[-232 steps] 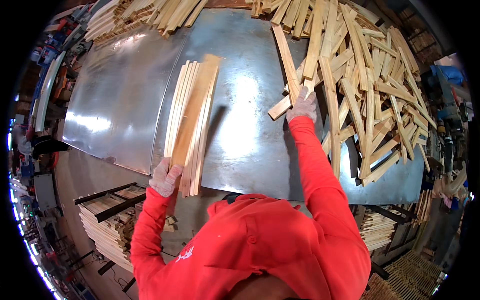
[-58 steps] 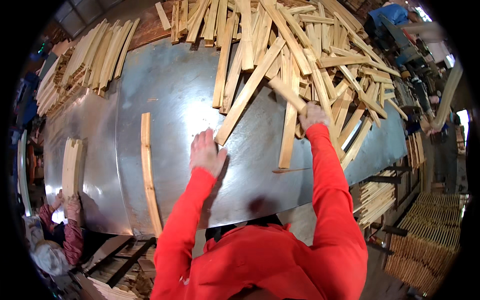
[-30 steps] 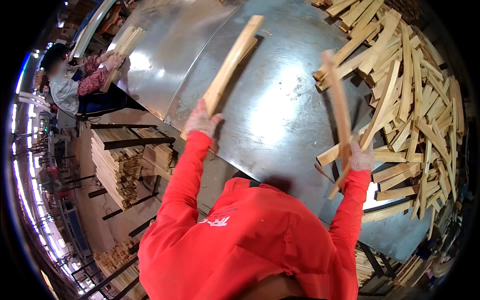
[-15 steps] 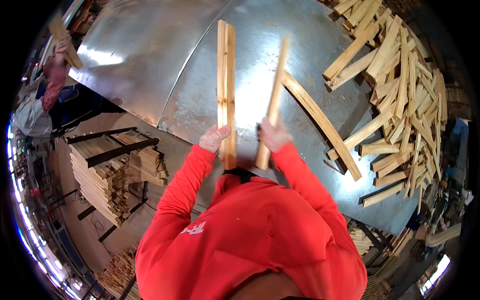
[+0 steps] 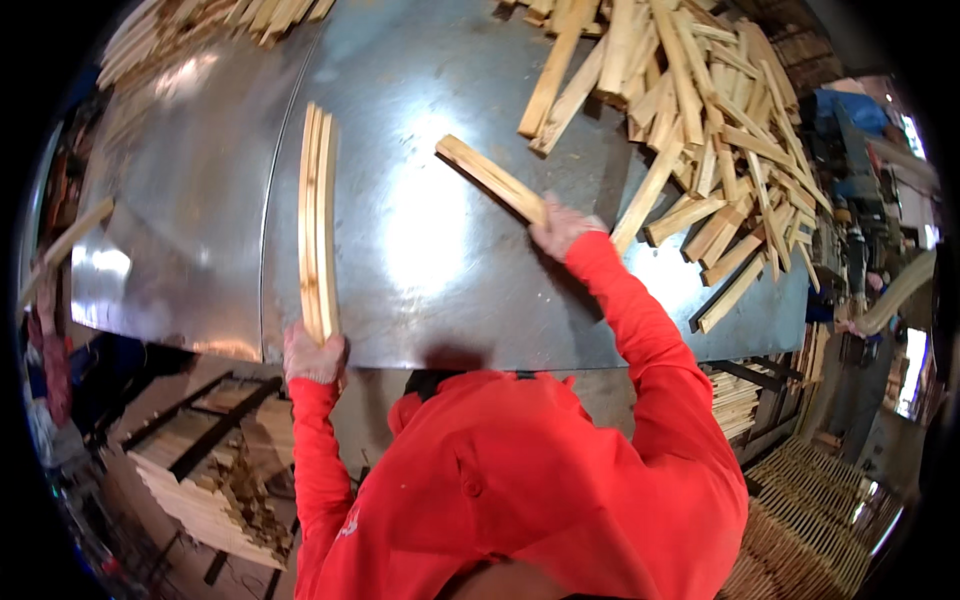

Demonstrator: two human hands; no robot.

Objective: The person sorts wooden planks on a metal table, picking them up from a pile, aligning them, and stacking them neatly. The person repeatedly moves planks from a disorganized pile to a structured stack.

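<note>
Left hand point(image 5: 315, 353): at 8 to 9 o'clock, fingers closed round the lower end of the bundle, by the counter's near edge.
Bundle of wooden slats point(image 5: 318, 220): at 10 o'clock, its long edges side by side and its far end aimed at 12; whether its full length rests on the metal is hard to tell.
Right hand point(image 5: 564, 226): between 1 and 2 o'clock, wrapped over the near end of one slat.
Single wooden slat point(image 5: 490, 178): runs from the right hand toward 10 o'clock, well apart from the bundle.
Change: half a second ago the right hand is close beside the left with a blurred slat, while a curved one lies alone on the counter; now it is farther out, gripping what seems to be that curved piece.
Meaning: the blurred slat appears to have joined the bundle, which looks thicker; the gripped one remains separate.
Metal counter point(image 5: 395, 325): spans the middle, a seam running just beyond the bundle on its 9 o'clock side.
Loose slat heap point(image 5: 752, 142): 2 o'clock, pieces crossing at many angles.
Slat row point(image 5: 160, 30): between 10 and 11 o'clock.
Co-worker's sleeve point(image 5: 55, 365): 9 o'clock, near another slat point(image 5: 72, 238).
</note>
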